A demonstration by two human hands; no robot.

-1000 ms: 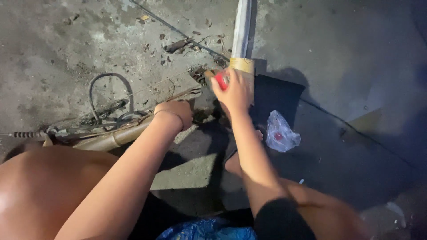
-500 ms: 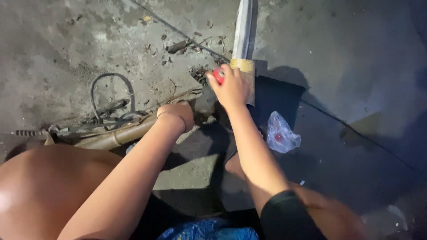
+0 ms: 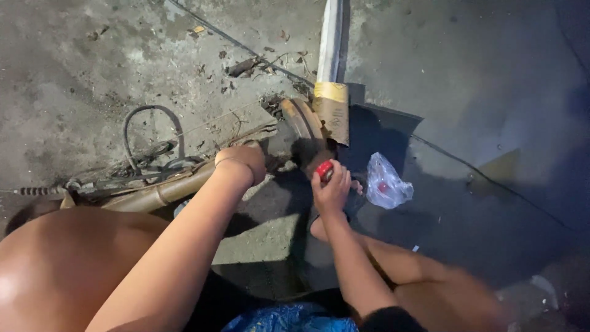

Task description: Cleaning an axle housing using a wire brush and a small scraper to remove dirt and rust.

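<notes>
Clenched around a small red-handled tool (image 3: 325,170), the right hand (image 3: 332,189) works close under the rusty round metal hub (image 3: 301,123). On the dirty brass-coloured metal tube (image 3: 161,192) the left hand (image 3: 244,163) is curled shut, bracing it. Judging by the short hold, the tool might slip off the greasy part and knuckles could hit the cardboard-wrapped pale pole (image 3: 330,92). A clear plastic bag (image 3: 386,183) of small parts lies just beside, easily knocked.

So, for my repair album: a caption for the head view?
Left hand steadies a rusty metal assembly on concrete; right hand grips a small red object.
</notes>
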